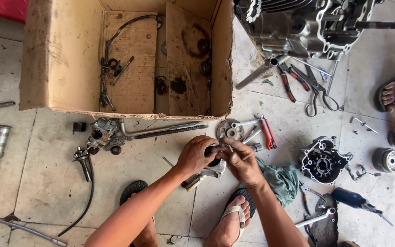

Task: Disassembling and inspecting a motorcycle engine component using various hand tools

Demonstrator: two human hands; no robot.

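- At the centre of the frame, the left hand (196, 154) is wrapped around a small dark round part (212, 151) on a metal bracket (212, 171).
- The right hand (239, 160) pinches a thin pin (229, 147) at that part.
- The step looks like fitting or prying; it calls for a steady grip and fine aim.
- A green rag (280, 179) lies just to the right, and a sprocket (230, 131) just above.
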